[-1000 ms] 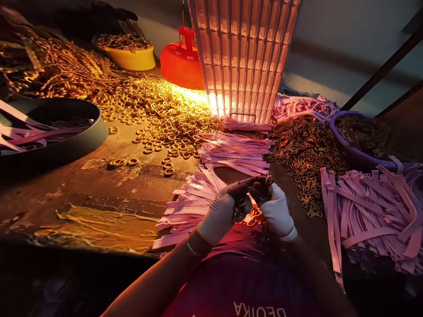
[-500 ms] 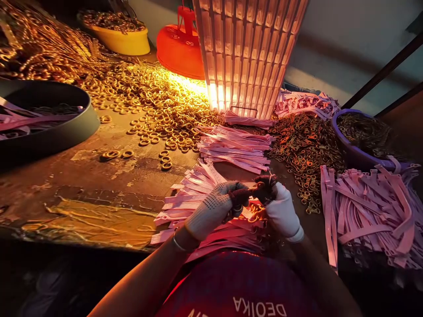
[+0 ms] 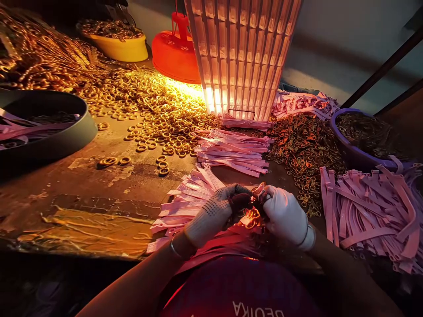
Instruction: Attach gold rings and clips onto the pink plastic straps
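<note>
My left hand, in a pale dotted glove with dark fingertips, is closed near the centre of the view. Fingers pinched, my right hand in a white glove meets it just to the right. What lies between the fingertips is small and dark, and I cannot make it out. Under and beside both hands spreads a fan of pink straps. Some orange-lit metal rings show just below the fingertips. A stack of pink straps lies beyond the hands.
Gold rings are heaped beneath a red lamp, beside a ribbed panel. Metal clasps and more pink straps lie right, near a purple basin. A dark basin stands left, a yellow one behind.
My right hand has turned and lowered slightly, its fingertips now closer to my left hand's. The camera view has shifted a little.
</note>
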Demonstrator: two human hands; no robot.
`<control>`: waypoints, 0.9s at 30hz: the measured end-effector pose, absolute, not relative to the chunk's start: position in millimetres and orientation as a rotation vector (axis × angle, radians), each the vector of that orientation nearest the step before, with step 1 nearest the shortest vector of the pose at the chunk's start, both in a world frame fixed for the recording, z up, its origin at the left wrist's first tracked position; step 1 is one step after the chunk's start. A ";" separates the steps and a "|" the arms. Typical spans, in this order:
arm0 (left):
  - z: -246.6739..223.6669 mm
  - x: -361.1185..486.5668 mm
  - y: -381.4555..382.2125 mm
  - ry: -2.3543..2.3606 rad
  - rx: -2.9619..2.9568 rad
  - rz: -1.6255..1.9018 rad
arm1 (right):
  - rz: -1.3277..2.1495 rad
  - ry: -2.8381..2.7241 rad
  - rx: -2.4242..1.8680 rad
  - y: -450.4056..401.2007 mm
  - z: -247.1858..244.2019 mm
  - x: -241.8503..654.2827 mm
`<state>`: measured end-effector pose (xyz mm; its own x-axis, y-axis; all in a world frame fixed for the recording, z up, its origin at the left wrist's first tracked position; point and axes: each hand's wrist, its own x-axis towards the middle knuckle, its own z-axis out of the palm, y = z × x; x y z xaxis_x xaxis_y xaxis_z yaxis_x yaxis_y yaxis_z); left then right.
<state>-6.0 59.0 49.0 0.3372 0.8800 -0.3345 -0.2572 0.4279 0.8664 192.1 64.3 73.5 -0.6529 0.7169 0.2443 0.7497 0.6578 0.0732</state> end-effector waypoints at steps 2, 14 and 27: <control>50.0 -10.0 58.9 0.976 0.925 0.813 | -0.074 -2.689 -1.220 66.2 74.5 194.0; 54.9 3.6 86.6 0.800 0.567 0.766 | -0.023 -2.389 -1.247 75.1 56.1 186.5; -2.7 6.8 186.0 1.210 1.531 0.608 | 0.839 -1.452 -1.377 113.0 -14.3 240.7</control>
<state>6.8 186.0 -2.7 0.3613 0.9101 -0.2028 0.3804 0.0546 0.9232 240.7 113.0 -14.3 0.0660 0.9835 0.1685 0.3447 0.1360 -0.9288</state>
